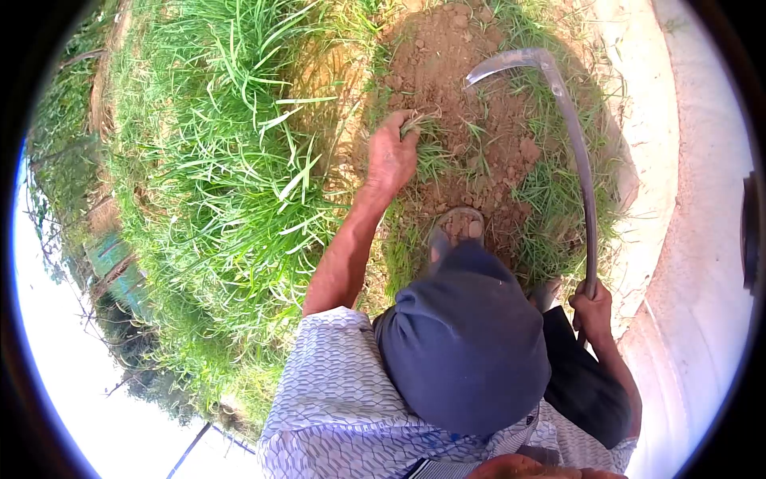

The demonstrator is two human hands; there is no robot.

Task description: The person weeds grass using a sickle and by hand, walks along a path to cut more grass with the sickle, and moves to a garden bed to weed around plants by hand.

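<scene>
My left hand (391, 156) reaches forward over the soil, its fingers closed on a small tuft of grass (424, 121) with pale, dry-looking strands. Green blades stand just below and right of these fingertips. My right hand (592, 307) is wrapped round the lower end of a sickle (586, 184). The sickle's long, dark, curved handle runs up from my fist. Its blade (511, 61) bends to the left at the top, over bare soil, well apart from my left hand.
Dense long-leaved green plants (247, 160) grow on the left. Reddish loose soil (435, 60) with scattered grass lies ahead. Pale sheeting (654, 263) runs along the right. My sandalled foot (459, 227) stands on the soil, beyond my dark-trousered knee (467, 335).
</scene>
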